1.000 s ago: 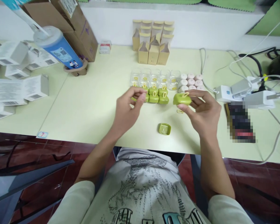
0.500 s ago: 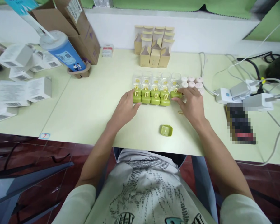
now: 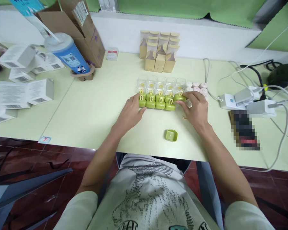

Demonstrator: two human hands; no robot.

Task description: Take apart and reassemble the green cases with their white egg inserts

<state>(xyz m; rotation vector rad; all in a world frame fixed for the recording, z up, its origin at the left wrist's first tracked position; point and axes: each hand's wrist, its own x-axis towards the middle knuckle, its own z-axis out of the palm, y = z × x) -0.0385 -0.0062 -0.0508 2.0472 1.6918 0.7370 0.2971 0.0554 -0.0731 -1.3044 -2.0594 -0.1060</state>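
Two rows of small green lids with yellow loops [image 3: 160,103] sit on the table in front of me. At their left end my left hand [image 3: 130,110] rests with thumb and fingers apart, touching the end lids. My right hand [image 3: 196,107] pinches another green lid with a loop [image 3: 179,96] between thumb and fingers, at the right end of the back row. Behind the rows stand several clear plastic cups [image 3: 161,83] with yellow marks. Closer to me lies a loose green lid [image 3: 171,135], hollow side up. A small yellow loop [image 3: 185,118] lies partly beside my right hand.
Pale pink and white round pieces [image 3: 196,88] are grouped beyond my right hand. Open small cartons [image 3: 160,60] stand by the wall. A blue cup [image 3: 73,57], a cardboard box [image 3: 92,41] and white boxes [image 3: 13,92] are at left; chargers with cables [image 3: 259,107] at right.
The camera view has shifted slightly. My right hand keeps its pinch on the green lid, now closer against the row's end. My left hand has hardly moved.
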